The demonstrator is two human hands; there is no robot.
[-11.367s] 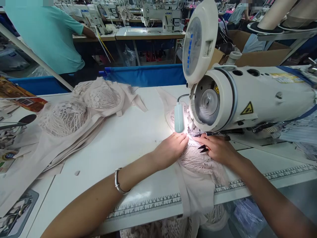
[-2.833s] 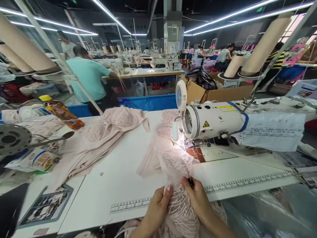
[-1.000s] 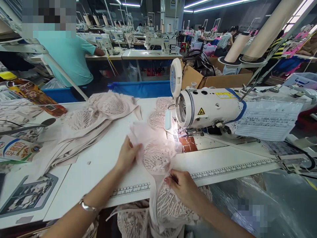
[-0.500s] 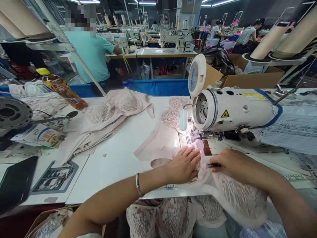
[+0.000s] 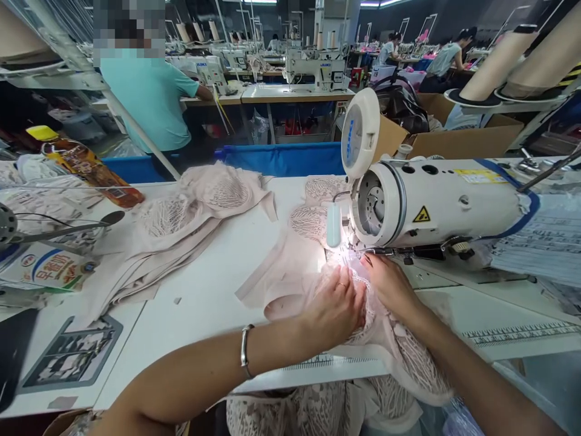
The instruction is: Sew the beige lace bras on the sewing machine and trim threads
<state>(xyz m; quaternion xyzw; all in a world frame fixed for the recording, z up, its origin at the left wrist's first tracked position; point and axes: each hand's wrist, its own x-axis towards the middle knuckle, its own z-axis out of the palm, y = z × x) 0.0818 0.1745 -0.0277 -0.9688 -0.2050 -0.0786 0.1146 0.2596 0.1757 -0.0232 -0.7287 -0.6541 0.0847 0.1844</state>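
A pale pink lace bra [image 5: 372, 303] lies under the sewing machine [image 5: 436, 203], its front part at the lit needle area. My left hand [image 5: 338, 303] rests on the lace, fingers bent and pressed together on the fabric. Close beside it, my right hand [image 5: 385, 281] is closed at the needle area, with a small dark pointed tool [image 5: 368, 260] showing at its fingertips. Most of that tool is hidden by the fingers. One lace cup [image 5: 420, 357] hangs over the table's front edge below my right forearm.
Stacked bras [image 5: 204, 206] lie on the left of the white table [image 5: 195, 309]. Beyond them are a drink bottle [image 5: 91, 166] and a milk carton [image 5: 45, 266]. More cups [image 5: 318, 409] hang below the front edge. A co-worker [image 5: 145, 100] sits ahead; thread cones [image 5: 497, 66] stand right.
My right hand has moved forward and left to the needle area with the dark tool. My left hand's fingers are more bent. The view has shifted right.
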